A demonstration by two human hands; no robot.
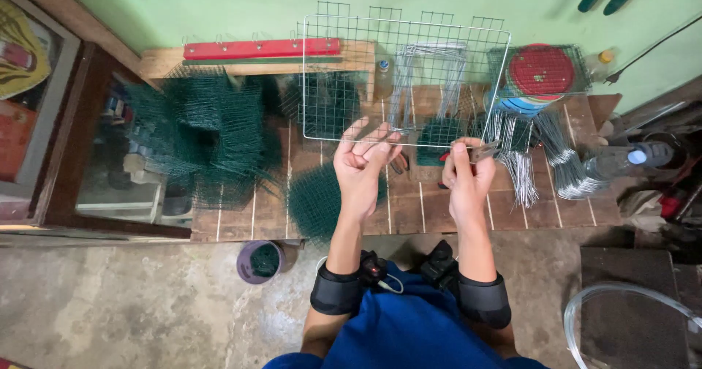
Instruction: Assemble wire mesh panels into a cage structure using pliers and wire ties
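A silver wire-mesh panel (409, 69) stands tilted in front of me over the wooden bench (439, 208). My left hand (362, 164) pinches the panel's lower edge between thumb and fingers. My right hand (468, 175) is closed around red-handled pliers (479, 152) whose jaws point at the same lower edge, a little to the right. Both wrists wear black bands.
Rolls and stacks of green wire mesh (205, 131) crowd the bench's left side. Bundles of bent silver wire (563, 160) lie at the right, behind them a red lid in a wire basket (541, 70). A plastic bottle (621, 160) lies right. A purple cup (259, 261) sits on the floor.
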